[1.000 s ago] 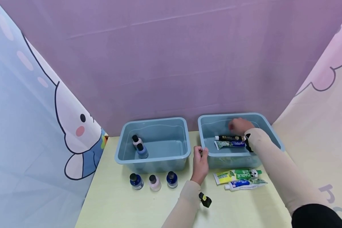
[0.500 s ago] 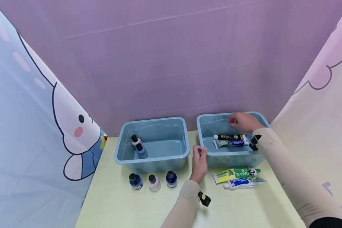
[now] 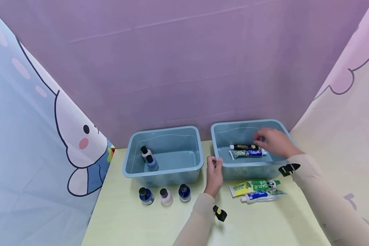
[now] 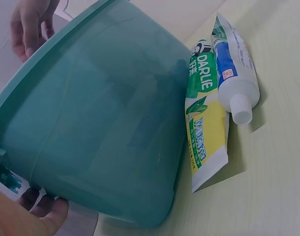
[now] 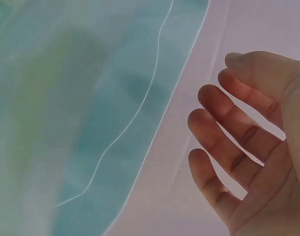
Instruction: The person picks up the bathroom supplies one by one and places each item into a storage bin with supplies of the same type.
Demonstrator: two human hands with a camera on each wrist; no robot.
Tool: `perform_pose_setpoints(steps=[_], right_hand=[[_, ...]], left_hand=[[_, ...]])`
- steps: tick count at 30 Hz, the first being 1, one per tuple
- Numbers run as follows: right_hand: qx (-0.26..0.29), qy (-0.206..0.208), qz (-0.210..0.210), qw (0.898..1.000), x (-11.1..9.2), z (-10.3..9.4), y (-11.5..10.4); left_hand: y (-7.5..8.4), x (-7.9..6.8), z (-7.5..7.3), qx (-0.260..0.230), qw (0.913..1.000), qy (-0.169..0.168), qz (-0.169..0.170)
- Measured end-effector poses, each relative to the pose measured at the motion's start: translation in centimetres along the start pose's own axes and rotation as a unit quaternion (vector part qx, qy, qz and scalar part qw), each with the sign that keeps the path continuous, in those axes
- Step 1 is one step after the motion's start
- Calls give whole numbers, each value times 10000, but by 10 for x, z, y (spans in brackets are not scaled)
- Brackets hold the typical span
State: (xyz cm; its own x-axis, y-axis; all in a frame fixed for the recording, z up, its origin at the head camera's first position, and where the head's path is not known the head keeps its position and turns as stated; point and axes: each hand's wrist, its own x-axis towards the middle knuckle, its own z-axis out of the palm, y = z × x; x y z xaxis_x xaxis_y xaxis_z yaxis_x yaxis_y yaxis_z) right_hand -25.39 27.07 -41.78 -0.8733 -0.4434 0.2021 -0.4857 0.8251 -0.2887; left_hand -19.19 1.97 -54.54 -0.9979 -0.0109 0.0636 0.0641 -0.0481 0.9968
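Note:
My left hand (image 3: 214, 176) grips the left front corner of the right blue plastic bin (image 3: 252, 171); in the left wrist view its fingers (image 4: 54, 214) curl at the bin's edge. Over the right side of that bin hovers my right hand (image 3: 275, 140). Its fingers (image 5: 224, 140) are loosely bent and hold nothing in the right wrist view. Inside the bin lie a black toothpaste tube (image 3: 244, 147) and a blue and green toothpaste tube (image 3: 249, 153), side by side. In front of it, a green and yellow Darlie toothpaste tube (image 3: 253, 187) lies beside a white and blue toothpaste tube (image 3: 262, 196).
The left blue bin (image 3: 166, 173) holds a pink bottle (image 3: 146, 152) and a blue bottle (image 3: 152, 164). Before it stand a dark blue bottle (image 3: 146, 196), a pink bottle (image 3: 166, 198) and another dark blue bottle (image 3: 185, 193). A purple cloth (image 3: 172, 68) hangs behind.
My right hand has lifted up from inside the right bin and shifted right and nearer to me. The left hand keeps its grip on the corner.

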Motion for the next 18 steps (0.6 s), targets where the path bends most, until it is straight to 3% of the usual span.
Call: perform_pose_setpoints(steps=[10,18], right_hand=[[146,1302,64,9914,-53,7,-6],[278,1924,325,9804,-86,16,-11]], left_hand=[[3,0,1,52,10000,-8,76],[1,-1,0,-7,10000,-3,50]])
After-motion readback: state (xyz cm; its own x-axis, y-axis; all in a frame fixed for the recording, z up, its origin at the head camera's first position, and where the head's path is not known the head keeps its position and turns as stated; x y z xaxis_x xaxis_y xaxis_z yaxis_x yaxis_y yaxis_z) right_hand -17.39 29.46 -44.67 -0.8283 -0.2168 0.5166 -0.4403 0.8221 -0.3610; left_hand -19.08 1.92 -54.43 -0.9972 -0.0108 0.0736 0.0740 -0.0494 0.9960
